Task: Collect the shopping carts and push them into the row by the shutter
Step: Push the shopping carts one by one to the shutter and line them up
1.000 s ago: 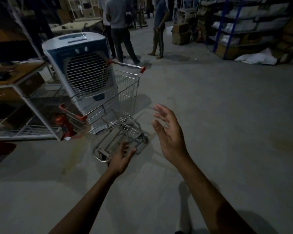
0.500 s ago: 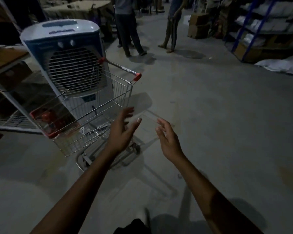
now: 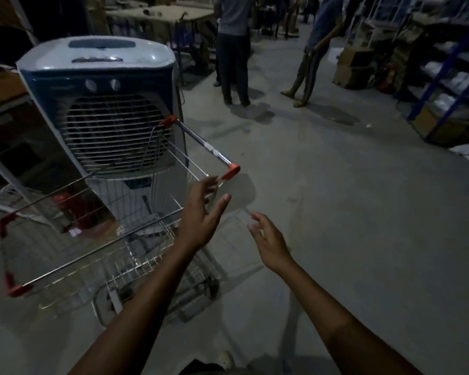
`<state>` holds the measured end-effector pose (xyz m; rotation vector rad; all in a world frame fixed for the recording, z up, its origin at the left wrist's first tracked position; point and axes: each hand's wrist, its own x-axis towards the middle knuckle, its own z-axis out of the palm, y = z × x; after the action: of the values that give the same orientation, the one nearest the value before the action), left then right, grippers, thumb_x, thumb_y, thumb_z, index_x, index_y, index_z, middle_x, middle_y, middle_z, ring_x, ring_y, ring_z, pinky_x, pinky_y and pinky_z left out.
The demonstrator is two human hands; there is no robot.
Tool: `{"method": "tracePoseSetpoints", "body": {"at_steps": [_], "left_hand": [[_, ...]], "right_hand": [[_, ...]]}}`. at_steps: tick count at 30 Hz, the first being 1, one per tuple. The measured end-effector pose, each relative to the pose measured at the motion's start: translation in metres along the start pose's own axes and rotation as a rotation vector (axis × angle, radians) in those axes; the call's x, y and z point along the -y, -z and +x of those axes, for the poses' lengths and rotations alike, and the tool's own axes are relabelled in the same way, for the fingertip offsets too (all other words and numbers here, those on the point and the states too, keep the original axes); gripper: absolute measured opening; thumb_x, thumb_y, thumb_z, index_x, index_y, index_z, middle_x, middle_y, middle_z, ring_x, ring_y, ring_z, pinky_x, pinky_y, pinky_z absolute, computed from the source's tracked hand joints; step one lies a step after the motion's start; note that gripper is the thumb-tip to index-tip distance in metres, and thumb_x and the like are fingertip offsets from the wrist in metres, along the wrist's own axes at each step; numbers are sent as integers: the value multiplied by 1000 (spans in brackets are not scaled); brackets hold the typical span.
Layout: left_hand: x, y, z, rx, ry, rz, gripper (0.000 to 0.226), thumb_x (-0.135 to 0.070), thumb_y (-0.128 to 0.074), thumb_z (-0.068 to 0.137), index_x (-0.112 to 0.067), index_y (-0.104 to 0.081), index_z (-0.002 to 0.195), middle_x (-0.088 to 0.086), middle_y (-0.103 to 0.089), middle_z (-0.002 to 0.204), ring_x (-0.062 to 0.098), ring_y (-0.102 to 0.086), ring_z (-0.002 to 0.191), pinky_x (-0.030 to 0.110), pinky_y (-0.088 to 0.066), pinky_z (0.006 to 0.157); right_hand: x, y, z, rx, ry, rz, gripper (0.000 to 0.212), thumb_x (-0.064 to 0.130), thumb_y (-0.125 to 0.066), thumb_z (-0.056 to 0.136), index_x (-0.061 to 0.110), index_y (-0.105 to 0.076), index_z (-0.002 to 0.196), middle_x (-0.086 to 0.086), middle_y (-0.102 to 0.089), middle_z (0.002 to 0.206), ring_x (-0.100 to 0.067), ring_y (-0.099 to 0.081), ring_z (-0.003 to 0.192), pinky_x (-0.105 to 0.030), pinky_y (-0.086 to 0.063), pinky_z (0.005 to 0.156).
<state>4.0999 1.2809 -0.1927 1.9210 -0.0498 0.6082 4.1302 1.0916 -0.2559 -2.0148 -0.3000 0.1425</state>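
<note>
The left hand's fingers [image 3: 210, 185] are spread and straight, thumb out to the side, gripping nothing; their tips sit right by the red end cap [image 3: 231, 171] of the cart's handle [image 3: 203, 143], and in this dim light I cannot tell whether they touch it. The left hand [image 3: 201, 220] is stretched out over the near corner of the basket, a little left of the middle of the frame. The right hand [image 3: 271, 239], just right of centre and lower, is also released, its fingers loosely fanned over bare floor [image 3: 349, 212], apart from the cart. The shopping cart [image 3: 92, 253] fills the left and lower left: a wire basket with red corner caps, its handle running slantwise from the middle of the frame toward the upper left. Right behind it stands a tall air cooler [image 3: 106, 85], white on top with a dark grille facing us; whether the basket touches it I cannot say. At the upper middle two people [image 3: 233, 50] stand on the concrete, well apart from the cart. Blue-framed shelving [image 3: 441, 77] lines the upper right, with a cardboard box [image 3: 347, 69] near it.
</note>
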Motion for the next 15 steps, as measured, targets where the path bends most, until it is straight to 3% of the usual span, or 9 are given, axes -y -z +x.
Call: {"method": "tracePoseSetpoints", "body": {"at_steps": [2,4,7,10,12,15], "left_hand": [[28,-14,28,9,49,42,50,-56,-56,90,-31,-49,133,-5,-57,129,-5,-55,113,32,-53,92],[54,-23,52,-5,101,90,58,-57,-58,89,-20,-54,133,-2,-59,129,7,-60,109,38,-55,91],[90,-37,78,9,118,205,65,-58,-56,87,-11,-56,132,4,-60,124,17,-60,106,40,-53,92],[120,-51,100,64,103,360,53,-49,-57,88,-10,-61,124,8,-60,117,21,-58,105,42,-51,91],[137,-65,115,97,97,441,47,-46,-57,88,-9,-65,116,10,-59,115,24,-58,106,41,-50,91],[155,-89,142,126,105,525,42,-43,-57,87,-11,-69,111,15,-59,121,29,-57,113,38,-49,94]], "right_hand": [[6,6,42,15,5,1,42,32,-50,104,20,-48,144,-1,-53,143,-11,-50,127,-10,-38,93],[11,9,79,34,33,0,41,29,-51,104,19,-49,144,-1,-54,143,-13,-52,127,-19,-38,97],[17,11,133,97,67,-20,36,24,-50,105,19,-52,141,-3,-55,140,-12,-51,123,-21,-38,96],[12,9,190,152,170,-60,27,20,-48,103,25,-63,125,-2,-60,132,-14,-54,122,-18,-40,98],[4,6,233,205,207,-108,37,24,-46,94,14,-68,121,-8,-57,140,-22,-52,131,-27,-38,110],[-4,3,296,304,216,-192,45,21,-43,80,9,-73,111,-9,-45,153,-22,-47,137,-24,-37,105]]}}
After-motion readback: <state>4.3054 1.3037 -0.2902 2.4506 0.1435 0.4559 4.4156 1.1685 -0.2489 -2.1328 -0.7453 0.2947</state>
